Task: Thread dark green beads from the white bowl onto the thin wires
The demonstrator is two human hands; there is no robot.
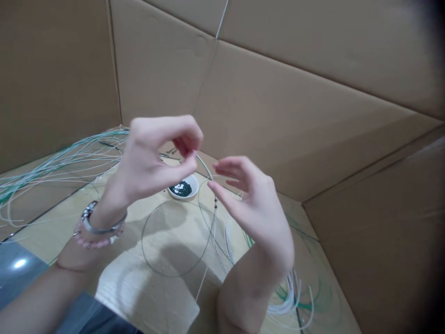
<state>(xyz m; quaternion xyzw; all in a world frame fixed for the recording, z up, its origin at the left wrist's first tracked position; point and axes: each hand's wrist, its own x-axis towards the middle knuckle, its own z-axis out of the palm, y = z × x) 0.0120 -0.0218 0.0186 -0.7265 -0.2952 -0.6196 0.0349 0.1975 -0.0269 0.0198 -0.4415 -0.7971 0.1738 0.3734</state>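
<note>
My left hand is closed in a pinch, thumb against fingertips, on a thin pale-green cable. From the pinch the cable arcs down to the right, past the fingertips of my right hand. That hand is open, with a gap between thumb and fingers beside the cable. Several small dark bead-like pieces sit along the strand just under my right thumb. Below them the strand continues into a thin loop hanging over the table. A white bowl of small dark pieces stands behind my hands.
Cardboard walls enclose the work table. A bundle of white and green cables lies at the left. More coiled cables lie at the lower right. Small metal items are partly visible behind my left hand.
</note>
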